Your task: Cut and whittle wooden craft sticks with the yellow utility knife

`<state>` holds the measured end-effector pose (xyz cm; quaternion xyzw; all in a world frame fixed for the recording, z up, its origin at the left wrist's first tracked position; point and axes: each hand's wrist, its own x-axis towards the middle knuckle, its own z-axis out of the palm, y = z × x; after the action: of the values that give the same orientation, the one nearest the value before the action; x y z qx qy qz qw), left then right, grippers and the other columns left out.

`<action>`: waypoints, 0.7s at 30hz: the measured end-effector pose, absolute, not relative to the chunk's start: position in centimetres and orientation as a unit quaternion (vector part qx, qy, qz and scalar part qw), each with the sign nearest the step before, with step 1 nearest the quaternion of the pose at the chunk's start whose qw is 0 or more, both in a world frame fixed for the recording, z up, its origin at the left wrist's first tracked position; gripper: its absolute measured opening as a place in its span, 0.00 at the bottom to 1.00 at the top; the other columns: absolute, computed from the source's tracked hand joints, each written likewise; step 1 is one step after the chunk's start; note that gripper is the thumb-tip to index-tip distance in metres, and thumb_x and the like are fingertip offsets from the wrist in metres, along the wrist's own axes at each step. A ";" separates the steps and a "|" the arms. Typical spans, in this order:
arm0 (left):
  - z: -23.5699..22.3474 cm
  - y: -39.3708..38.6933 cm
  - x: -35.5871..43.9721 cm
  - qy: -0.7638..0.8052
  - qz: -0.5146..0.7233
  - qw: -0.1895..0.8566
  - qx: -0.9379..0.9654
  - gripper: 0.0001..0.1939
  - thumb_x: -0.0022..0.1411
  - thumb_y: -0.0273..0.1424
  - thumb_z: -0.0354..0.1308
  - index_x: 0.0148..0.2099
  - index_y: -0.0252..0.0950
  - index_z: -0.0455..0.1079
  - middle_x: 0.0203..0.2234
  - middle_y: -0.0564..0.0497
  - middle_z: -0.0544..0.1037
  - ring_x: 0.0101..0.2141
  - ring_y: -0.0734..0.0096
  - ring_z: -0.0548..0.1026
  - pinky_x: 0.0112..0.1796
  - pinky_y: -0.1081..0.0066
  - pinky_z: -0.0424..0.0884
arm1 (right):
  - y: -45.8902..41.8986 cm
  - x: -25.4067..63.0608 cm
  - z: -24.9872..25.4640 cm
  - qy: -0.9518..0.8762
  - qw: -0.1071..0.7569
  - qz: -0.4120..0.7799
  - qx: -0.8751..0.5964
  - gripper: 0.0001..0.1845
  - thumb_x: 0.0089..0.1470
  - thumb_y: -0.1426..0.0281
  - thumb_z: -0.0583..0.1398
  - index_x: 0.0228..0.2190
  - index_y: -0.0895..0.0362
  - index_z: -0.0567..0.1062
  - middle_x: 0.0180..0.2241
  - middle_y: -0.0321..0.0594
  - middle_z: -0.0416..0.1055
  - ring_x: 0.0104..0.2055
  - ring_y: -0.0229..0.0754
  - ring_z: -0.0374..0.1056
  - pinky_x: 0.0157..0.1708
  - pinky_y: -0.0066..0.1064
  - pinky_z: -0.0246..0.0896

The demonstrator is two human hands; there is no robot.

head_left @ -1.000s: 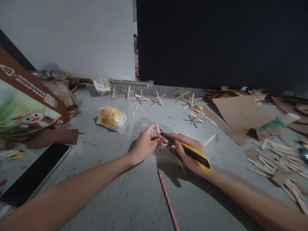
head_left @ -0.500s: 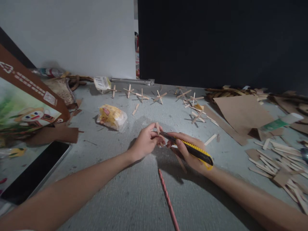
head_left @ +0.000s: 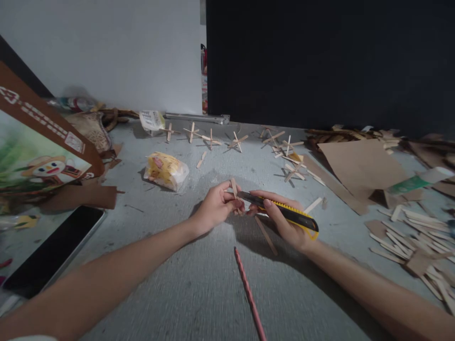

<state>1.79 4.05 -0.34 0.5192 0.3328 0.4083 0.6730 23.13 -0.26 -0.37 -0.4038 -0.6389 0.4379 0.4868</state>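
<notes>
Between its fingers and thumb, my left hand [head_left: 213, 209] pinches a short wooden craft stick [head_left: 233, 186] that points upward. My right hand [head_left: 282, 223] is wrapped round a yellow and black utility knife [head_left: 289, 214], whose front end reaches the stick near my left fingertips. Whether the blade cuts into the wood cannot be made out. Below my right hand, another craft stick [head_left: 266, 235] lies on the grey tabletop. Nearer to me is a thin pink twisted rod [head_left: 249, 292].
Several crossed-stick pieces [head_left: 236, 141] stand along the back. A yellow packet [head_left: 165, 171] sits left of centre. On the left are a phone [head_left: 55, 251] and a brown printed bag [head_left: 46, 142]. Loose craft sticks [head_left: 424, 232], brown cardboard [head_left: 360, 166] and a green-white tube [head_left: 421, 181] lie right.
The knife has swung slightly flatter, its rear end shifting right and up with my right hand. My left hand keeps its hold on the stick. The whole view has shifted slightly.
</notes>
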 end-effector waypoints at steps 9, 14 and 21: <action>0.1 3.9 1.6 0.325 0.406 0.674 0.524 0.22 0.57 0.37 0.76 0.47 0.37 0.70 0.24 0.55 0.81 0.26 0.70 0.80 0.33 0.71 0.71 | 0.3 23.2 -1.1 -0.608 0.487 0.499 -0.379 0.21 0.70 0.51 0.63 0.55 0.49 0.84 0.43 0.44 0.87 0.40 0.46 0.86 0.45 0.39 0.84; 0.0 4.0 1.6 0.323 0.406 0.671 0.530 0.22 0.57 0.38 0.76 0.47 0.37 0.70 0.23 0.55 0.80 0.25 0.69 0.80 0.32 0.70 0.71 | 0.5 23.0 -1.2 -0.573 0.488 0.540 -0.376 0.23 0.68 0.48 0.65 0.53 0.50 0.84 0.41 0.43 0.87 0.38 0.47 0.86 0.46 0.41 0.84; 0.0 4.1 1.6 0.317 0.402 0.673 0.535 0.24 0.57 0.39 0.76 0.47 0.37 0.69 0.23 0.55 0.80 0.24 0.71 0.78 0.31 0.71 0.68 | 0.9 23.0 -1.5 -0.564 0.492 0.559 -0.357 0.21 0.69 0.50 0.63 0.54 0.49 0.83 0.41 0.42 0.87 0.41 0.47 0.85 0.48 0.45 0.83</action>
<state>1.58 4.10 0.01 0.5346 0.3169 0.4018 0.6725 23.02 0.92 -1.54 -0.3566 -0.5638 0.5590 0.4924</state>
